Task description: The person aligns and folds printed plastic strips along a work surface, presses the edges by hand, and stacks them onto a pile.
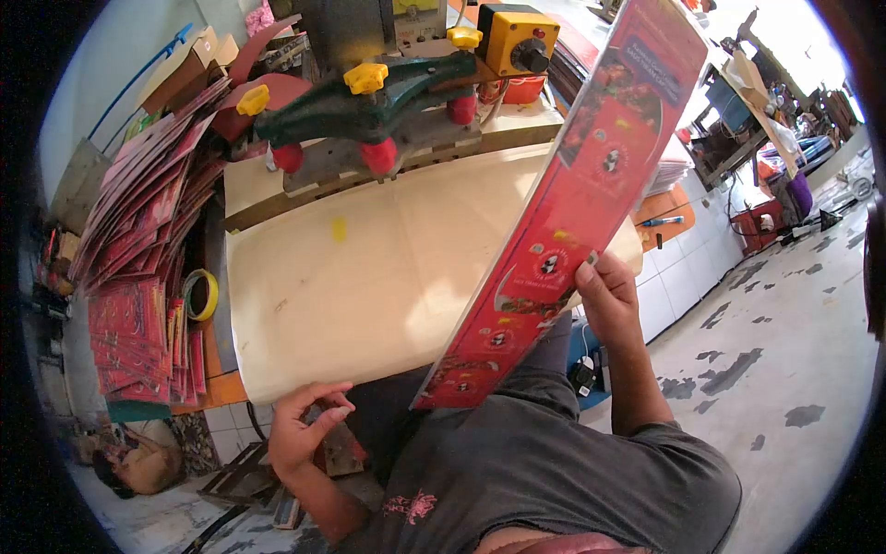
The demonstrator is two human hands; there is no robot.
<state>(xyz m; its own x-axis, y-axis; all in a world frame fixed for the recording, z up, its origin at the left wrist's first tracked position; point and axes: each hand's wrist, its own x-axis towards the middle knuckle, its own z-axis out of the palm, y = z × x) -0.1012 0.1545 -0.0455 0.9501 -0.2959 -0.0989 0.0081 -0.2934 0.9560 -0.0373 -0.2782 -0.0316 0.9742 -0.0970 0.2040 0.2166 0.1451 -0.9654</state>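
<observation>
My right hand (pixel 609 300) is closed on the edge of a long red printed strip (pixel 591 198), thumb on its face. The strip, with food pictures and round panda logos, stands tilted, its upper end leaning right and its lower end near my lap. At the near left corner of a cream-coloured work board (pixel 369 286), my left hand (pixel 309 420) has its fingers loosely bent, with a gap between thumb and forefinger and nothing in it. Behind the board is a dark green machine clamp (pixel 388 102) with a yellow knob (pixel 365 78) and red feet.
Stacks of red printed sheets (pixel 148 203) fill the left side, beside a roll of yellow tape (pixel 200 295). A yellow control box (pixel 519 42) stands behind. On the right, a blue pen (pixel 662 222) lies on an orange surface. Another person (pixel 143 457) is at lower left.
</observation>
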